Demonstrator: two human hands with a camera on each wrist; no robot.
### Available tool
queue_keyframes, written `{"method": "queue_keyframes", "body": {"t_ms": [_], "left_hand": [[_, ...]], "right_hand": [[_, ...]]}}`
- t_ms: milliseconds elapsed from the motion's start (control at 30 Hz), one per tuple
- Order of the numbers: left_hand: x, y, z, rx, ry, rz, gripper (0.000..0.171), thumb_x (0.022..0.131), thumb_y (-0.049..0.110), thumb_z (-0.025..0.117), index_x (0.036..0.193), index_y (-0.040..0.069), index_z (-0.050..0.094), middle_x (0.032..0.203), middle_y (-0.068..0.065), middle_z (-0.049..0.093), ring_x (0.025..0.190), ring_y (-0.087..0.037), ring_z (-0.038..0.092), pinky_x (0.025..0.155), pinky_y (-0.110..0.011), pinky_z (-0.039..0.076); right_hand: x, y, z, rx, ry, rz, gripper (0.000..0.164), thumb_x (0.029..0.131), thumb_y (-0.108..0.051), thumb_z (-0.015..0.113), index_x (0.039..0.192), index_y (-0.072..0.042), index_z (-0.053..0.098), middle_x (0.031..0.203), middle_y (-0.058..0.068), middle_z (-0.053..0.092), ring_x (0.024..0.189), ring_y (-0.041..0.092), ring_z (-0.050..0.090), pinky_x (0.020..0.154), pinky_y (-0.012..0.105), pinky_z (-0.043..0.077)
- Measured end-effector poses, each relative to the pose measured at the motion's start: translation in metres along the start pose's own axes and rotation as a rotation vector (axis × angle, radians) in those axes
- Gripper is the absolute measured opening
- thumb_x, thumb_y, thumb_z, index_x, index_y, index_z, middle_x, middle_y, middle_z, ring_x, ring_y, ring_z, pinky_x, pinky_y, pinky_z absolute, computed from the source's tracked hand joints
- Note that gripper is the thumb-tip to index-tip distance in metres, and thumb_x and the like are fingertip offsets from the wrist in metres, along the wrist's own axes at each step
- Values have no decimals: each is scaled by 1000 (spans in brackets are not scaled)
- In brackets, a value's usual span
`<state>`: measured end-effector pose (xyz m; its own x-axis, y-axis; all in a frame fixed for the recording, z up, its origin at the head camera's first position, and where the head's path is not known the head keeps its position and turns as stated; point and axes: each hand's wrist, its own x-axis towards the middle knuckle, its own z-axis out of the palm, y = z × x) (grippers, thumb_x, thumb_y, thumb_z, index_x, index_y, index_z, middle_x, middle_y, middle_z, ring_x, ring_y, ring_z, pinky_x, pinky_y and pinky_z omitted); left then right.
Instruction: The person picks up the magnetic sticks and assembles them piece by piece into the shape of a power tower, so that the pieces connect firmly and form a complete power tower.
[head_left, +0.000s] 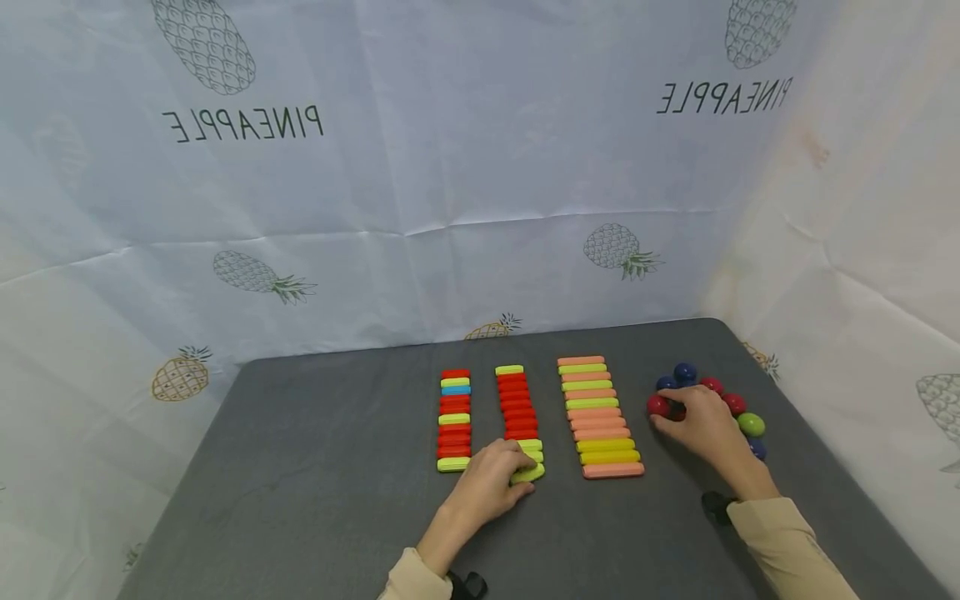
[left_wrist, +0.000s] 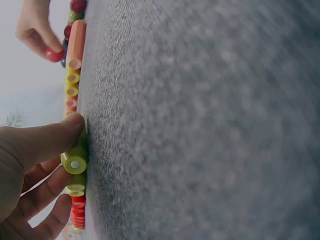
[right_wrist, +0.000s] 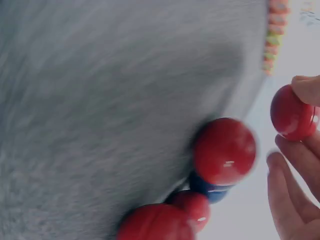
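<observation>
With thumb and fingers, my left hand (head_left: 486,483) pinches a yellow-green stick (head_left: 528,473) at the near end of the middle column. In the left wrist view the stick's end (left_wrist: 75,164) shows a pale round core. My right hand (head_left: 701,425) holds a glossy red ball (right_wrist: 292,115) between thumb and fingertips, raised off the table in the right wrist view. Around and partly behind that hand lie several balls: blue (head_left: 686,372), red (head_left: 735,404) and green (head_left: 752,425). The right palm is hidden in the head view.
To the left stands a column of red, yellow and blue sticks (head_left: 454,408). A longer column of salmon and yellow sticks (head_left: 600,423) lies between my hands. The dark grey table (head_left: 315,475) meets a pineapple-print white cloth (head_left: 420,283) at the back and sides.
</observation>
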<state>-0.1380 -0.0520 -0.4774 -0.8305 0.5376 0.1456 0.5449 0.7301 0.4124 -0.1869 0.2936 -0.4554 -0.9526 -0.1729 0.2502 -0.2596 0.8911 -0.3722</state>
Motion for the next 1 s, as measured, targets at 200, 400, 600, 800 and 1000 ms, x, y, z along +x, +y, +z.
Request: {"method": "queue_keyframes", "body": {"t_ms": [200,400,600,800,1000], "left_hand": [[0,3,0,-24,-51,-16,23,85,13,83,108,10,80,94,1,70,83,-8,64,76,-18,54],[-13,6,-7,-171,-79,-144,18,83,6,80,101,5,78,90,-3,71,76,-6,59,67,-20,51],[-27,8,-10,-334,-20,-218,13,81,6,81,94,4,79,80,1,72,69,0,58,64,-19,49],[-33,11,-13,-482,-14,-180,10,85,8,78,94,4,78,77,4,67,66,3,53,63,-15,49],[-38,10,-13,-537,-43,-159,14,86,9,78,98,3,77,78,3,67,65,5,54,62,-14,51]], "right_hand": [[-9,-25,-5,205,163,-77,42,77,-4,86,116,4,73,98,19,76,73,23,71,65,22,59],[-20,-68,1,406,78,-152,36,78,-3,86,112,-3,75,99,10,75,81,7,73,71,31,63],[-28,-107,25,533,-200,-174,37,83,-14,85,116,-2,75,104,8,77,85,8,74,75,29,63],[-34,-125,49,636,-391,-227,35,84,-12,84,116,-1,74,106,10,77,87,7,74,77,21,60],[-35,-130,57,652,-468,-245,36,84,-8,82,118,0,73,113,14,76,93,9,74,81,20,60]]}}
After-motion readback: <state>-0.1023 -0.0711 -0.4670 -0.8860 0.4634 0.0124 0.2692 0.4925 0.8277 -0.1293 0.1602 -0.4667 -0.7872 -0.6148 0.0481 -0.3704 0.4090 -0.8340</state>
